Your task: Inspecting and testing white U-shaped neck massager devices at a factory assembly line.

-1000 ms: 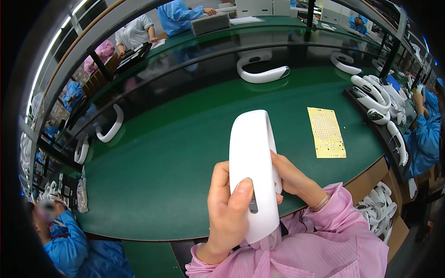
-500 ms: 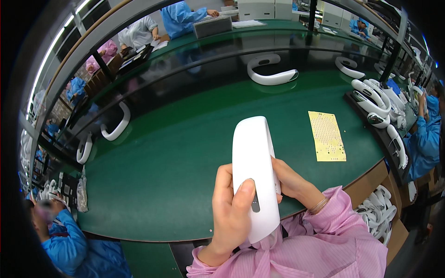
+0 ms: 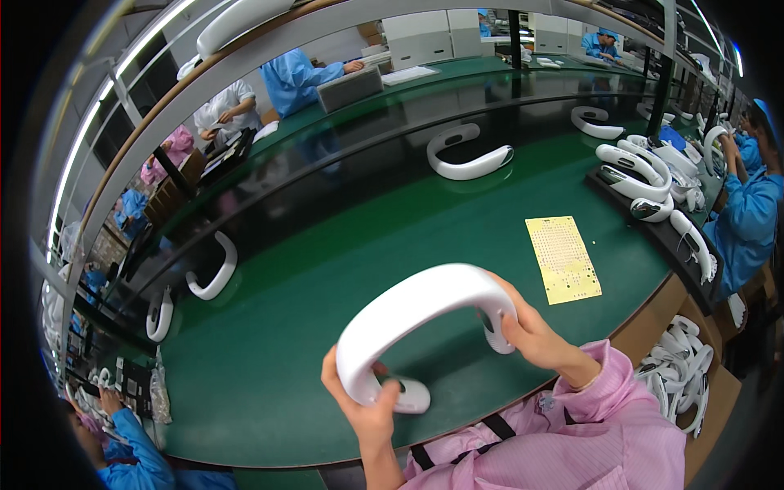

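A white U-shaped neck fan [image 3: 429, 290] is held up over the near part of the green table [image 3: 269, 367], its curve arching away from me. My left hand [image 3: 367, 404] is closed around its left arm, thumb on the inner side near the end. Gripping the other arm is my right hand [image 3: 535, 331], fingers behind and thumb in front. Beyond my right hand lies a yellow sheet [image 3: 563, 260] with rows of small marks.
More neck fans stand along the table's far side, one mid-way [image 3: 469, 169] and others left and right. Several are piled on a black tray [image 3: 600, 192] at right. A cardboard box [image 3: 710, 408] below holds more. Co-workers in blue sit left and right.
The neck fan has been turned from a narrow, edge-on view to a wide arch. My hands have moved apart, one to each arm of it. My view has shifted somewhat.
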The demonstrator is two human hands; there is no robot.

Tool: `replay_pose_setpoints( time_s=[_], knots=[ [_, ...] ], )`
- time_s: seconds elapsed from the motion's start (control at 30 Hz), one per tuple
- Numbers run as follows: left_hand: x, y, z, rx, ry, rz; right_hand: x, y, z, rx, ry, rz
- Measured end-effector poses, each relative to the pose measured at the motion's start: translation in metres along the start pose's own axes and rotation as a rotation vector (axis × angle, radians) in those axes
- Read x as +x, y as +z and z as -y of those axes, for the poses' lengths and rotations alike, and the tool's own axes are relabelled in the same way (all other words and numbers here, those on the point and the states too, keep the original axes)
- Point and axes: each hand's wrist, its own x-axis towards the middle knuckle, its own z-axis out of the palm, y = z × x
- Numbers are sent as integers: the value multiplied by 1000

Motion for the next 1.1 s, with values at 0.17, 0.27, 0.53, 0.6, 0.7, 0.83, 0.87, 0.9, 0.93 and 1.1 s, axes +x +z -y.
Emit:
replay_pose_setpoints(
  time_s=[0.17, 0.27, 0.53, 0.6, 0.7, 0.83, 0.87, 0.9, 0.93, 1.1],
  knots=[
    [16, -5, 24, -354, -364, -181, 1, 7, 65, -209, 28, 397],
    [14, 1, 36, -537, -455, -194, 6, 14, 79, -129, -8, 519],
    [4, -9, 76, -756, -518, 90, 24, 36, 86, -152, -161, 566],
    [-3, -16, 96, -669, -532, 118, 25, 40, 90, -155, -157, 571],
    [-2, -8, 76, -693, -733, 47, 27, 44, 94, -139, -113, 537],
    [14, 20, -8, -808, -1111, -134, 37, 43, 89, -359, -212, 409],
    [14, 21, -9, -778, -1104, -88, 42, 44, 81, -458, -354, 317],
    [13, 20, -10, -748, -1094, -41, 47, 45, 78, -557, -498, 222],
    [13, 19, -11, -719, -1083, 6, 52, 47, 80, -575, -590, 179],
    [-9, -4, -17, -713, -600, 206, 64, 8, 56, -414, -505, 214]
  ],
)
